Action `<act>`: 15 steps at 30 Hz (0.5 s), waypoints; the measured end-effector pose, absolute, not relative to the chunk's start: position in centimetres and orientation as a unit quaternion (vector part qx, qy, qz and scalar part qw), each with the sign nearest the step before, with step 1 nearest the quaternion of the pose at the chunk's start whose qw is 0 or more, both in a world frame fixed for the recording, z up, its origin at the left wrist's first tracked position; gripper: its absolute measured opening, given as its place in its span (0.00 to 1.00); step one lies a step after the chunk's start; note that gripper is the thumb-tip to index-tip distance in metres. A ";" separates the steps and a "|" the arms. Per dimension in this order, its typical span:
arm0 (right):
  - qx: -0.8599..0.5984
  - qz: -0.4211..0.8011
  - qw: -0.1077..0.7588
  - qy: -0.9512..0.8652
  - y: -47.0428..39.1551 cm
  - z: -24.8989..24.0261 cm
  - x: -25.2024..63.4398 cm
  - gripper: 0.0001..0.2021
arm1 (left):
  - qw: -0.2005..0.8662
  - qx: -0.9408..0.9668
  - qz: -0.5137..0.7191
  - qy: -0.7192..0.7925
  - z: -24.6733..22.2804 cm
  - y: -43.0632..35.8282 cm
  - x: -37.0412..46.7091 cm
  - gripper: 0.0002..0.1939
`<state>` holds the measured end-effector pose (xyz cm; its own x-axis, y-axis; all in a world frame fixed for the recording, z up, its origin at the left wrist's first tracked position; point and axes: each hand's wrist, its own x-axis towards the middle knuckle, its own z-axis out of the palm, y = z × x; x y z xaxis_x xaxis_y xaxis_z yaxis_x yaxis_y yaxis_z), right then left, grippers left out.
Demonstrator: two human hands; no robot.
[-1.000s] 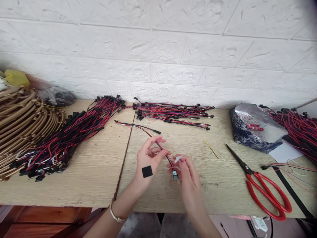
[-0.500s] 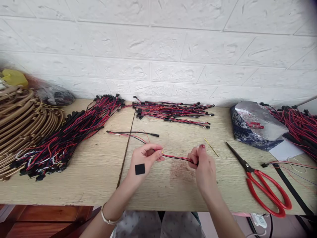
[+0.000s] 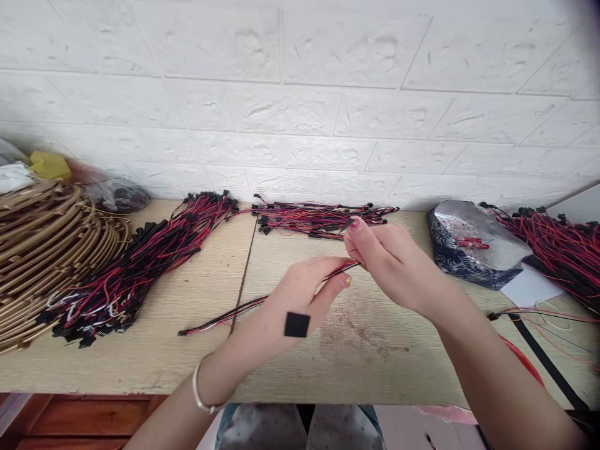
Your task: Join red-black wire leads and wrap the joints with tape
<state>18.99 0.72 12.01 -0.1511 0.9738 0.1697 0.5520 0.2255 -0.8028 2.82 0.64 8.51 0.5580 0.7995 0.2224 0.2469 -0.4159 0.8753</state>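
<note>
A red and black wire bundle (image 3: 250, 305) runs from a small black connector at the left up through both hands. My left hand (image 3: 312, 290) is closed round the wires, thumb and fingers on either side of them. Just beyond it, my right hand (image 3: 382, 253) grips the same bundle in a fist, and a black tip pokes out by the thumb. The two hands nearly touch over the middle of the table. Behind them lies a pile of similar wires (image 3: 300, 215).
A big heap of wires (image 3: 140, 269) and bamboo-like hoops (image 3: 51, 250) fill the left. On the right are a patterned bag (image 3: 464, 265), more wires (image 3: 557, 244), a black strap (image 3: 546, 359) and a red handle (image 3: 522, 357), partly covered by the right arm. A white brick-patterned wall stands behind.
Both hands have moved: the right one up and inward, the left one rightward and close to it. The wires' left end has shifted down and left. The right arm now covers most of the scissors.
</note>
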 end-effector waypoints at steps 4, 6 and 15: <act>-0.562 0.279 0.328 -0.706 2.2 11.4 19.0 0.32 | 0.489 0.702 0.358 0.373 7.1 0.6 4.5 0.14; -0.565 0.278 0.310 -0.712 3.0 11.1 19.6 0.32 | 0.566 0.632 0.369 0.379 6.3 0.7 4.3 0.13; -0.564 0.226 0.249 -0.754 6.1 10.7 20.4 0.32 | 0.724 0.392 0.406 0.398 4.2 0.0 4.2 0.11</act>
<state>20.41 6.07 10.73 -0.2395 0.9634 0.1203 0.7381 0.2612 -0.6222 4.16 0.01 4.15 0.3537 0.8990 -0.2584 -0.2753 0.3640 0.8898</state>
